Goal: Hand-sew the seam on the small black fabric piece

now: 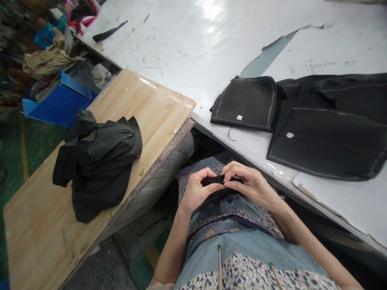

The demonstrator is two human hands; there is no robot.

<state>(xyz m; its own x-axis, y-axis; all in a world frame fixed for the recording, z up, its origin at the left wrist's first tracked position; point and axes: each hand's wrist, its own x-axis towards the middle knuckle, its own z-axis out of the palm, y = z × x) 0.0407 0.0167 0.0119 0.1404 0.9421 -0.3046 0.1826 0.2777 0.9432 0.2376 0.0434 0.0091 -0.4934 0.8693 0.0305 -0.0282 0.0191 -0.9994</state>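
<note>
Pinched between fingers and thumbs of 2 hands, left hand (195, 191) and right hand (252, 185): a small strip of black cloth (209, 181), beside the near edge of the white counter (169, 44). Probably light, soft and bendy, hardly fragile, perhaps a little slippery. Best gripped close to the folded middle, thumbs nearest the body, both ends supported.
</note>
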